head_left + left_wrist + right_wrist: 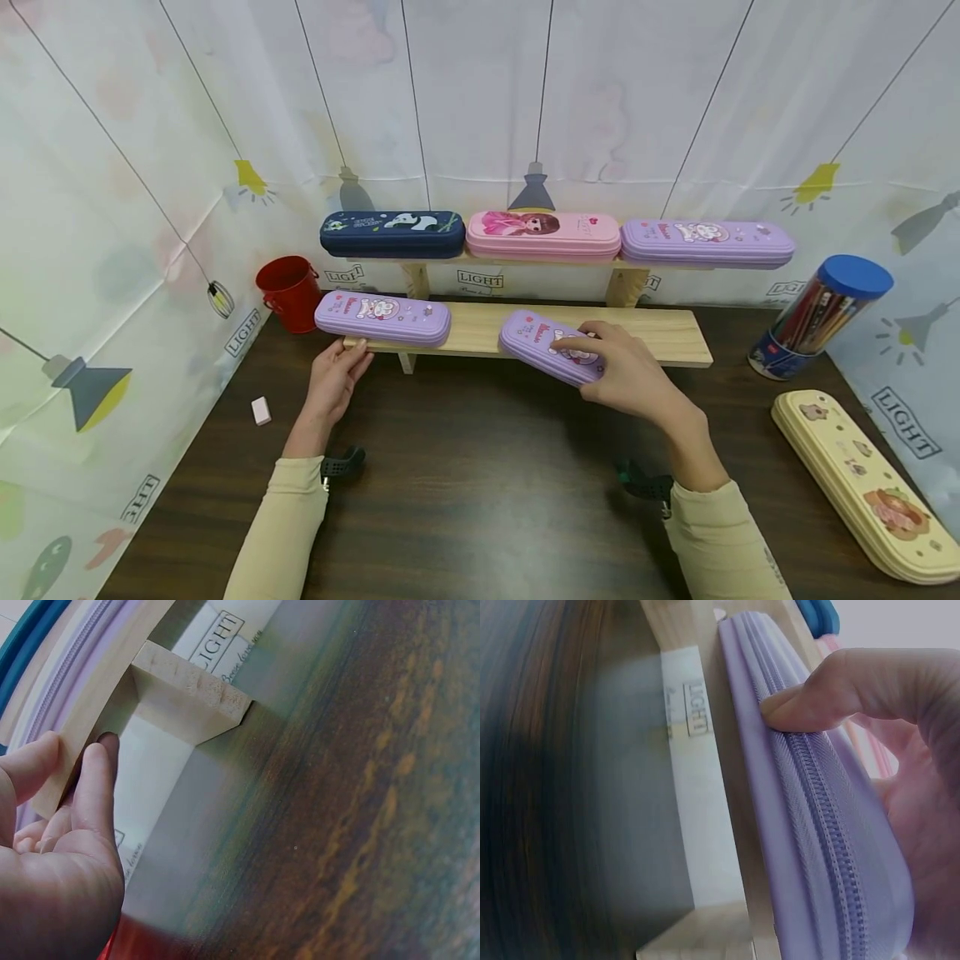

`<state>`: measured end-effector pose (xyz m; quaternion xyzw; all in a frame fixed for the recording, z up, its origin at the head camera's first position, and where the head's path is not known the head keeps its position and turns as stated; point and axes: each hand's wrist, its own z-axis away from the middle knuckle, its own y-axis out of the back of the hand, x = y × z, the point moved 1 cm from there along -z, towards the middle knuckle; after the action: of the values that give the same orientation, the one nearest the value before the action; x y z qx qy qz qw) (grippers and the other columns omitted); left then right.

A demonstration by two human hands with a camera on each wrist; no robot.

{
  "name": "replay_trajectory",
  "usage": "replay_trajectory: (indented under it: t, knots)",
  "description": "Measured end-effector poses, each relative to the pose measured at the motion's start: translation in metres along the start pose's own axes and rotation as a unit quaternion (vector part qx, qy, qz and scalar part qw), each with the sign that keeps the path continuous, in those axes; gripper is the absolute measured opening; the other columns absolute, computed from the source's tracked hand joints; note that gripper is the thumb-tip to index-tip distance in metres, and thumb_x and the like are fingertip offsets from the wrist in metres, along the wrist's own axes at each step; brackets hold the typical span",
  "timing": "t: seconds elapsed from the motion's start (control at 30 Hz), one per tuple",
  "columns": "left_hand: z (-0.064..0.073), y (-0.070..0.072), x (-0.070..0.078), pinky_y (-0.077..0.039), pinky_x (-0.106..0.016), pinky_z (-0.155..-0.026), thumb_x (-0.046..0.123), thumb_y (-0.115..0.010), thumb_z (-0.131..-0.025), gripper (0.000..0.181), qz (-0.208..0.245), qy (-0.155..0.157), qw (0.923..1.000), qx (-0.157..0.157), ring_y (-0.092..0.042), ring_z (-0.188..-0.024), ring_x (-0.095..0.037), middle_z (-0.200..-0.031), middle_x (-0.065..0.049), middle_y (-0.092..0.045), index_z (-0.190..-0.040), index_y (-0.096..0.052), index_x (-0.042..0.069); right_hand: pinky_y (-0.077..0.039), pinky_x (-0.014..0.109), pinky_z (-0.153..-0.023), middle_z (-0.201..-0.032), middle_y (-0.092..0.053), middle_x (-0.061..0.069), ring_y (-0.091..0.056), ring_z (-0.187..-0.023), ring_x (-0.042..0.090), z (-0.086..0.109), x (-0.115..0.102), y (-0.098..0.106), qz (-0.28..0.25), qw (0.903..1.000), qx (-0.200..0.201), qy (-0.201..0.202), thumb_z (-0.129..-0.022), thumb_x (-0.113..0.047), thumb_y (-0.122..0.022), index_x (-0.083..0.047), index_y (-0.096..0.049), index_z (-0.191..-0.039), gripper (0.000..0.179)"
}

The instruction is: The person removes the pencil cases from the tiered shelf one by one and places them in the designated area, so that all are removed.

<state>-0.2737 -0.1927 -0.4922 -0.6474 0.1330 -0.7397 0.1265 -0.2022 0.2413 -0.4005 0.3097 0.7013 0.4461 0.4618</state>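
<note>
My right hand [628, 371] grips a purple pencil case [536, 337] with a cartoon print. The case lies slanted over the lower board of a wooden shelf [476, 327], its right end jutting past the front edge. In the right wrist view the thumb [802, 712] presses against the zipper side. At the board's left end my left hand [335, 383] pinches the wooden edge, thumb above and fingers [94, 780] underneath. Just behind that hand, another purple pencil case [382, 318] sits on the lower board.
The upper shelf holds a navy panda case [392, 234], a pink case [543, 237] and a purple case [707, 243]. A red bucket [290, 293] stands left, a white eraser [261, 411] nearer. Rightward are a tilted pencil tub [821, 312] and a cream case [862, 487].
</note>
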Motion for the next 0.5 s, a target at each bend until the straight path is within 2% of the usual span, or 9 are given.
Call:
replay_trajectory:
  t: [0.23, 0.5]
  knots:
    - [0.001, 0.001, -0.002, -0.044, -0.033, -0.108, 0.013, -0.061, -0.098, 0.037, 0.004, -0.006, 1.0, -0.001, -0.068, -0.106, -0.004, -0.116, 0.002, -0.067, -0.132, -0.048, 0.004, -0.043, 0.062, -0.099, -0.135, -0.053, 0.015, -0.049, -0.122, 0.036, 0.021, 0.014, 0.009, 0.0, 0.9996, 0.016, -0.023, -0.069, -0.014, -0.079, -0.032, -0.066, -0.128, 0.062]
    - [0.002, -0.001, -0.001, -0.046, -0.03, -0.105, 0.013, -0.061, -0.098, 0.038, 0.004, -0.009, 0.9999, -0.004, -0.068, -0.105, -0.003, -0.115, 0.002, -0.067, -0.133, -0.048, 0.004, -0.046, 0.061, -0.092, -0.132, -0.053, 0.018, -0.049, -0.118, 0.039, 0.044, 0.028, 0.02, 0.005, 0.9983, 0.043, -0.039, -0.068, -0.012, -0.081, -0.026, -0.068, -0.126, 0.062]
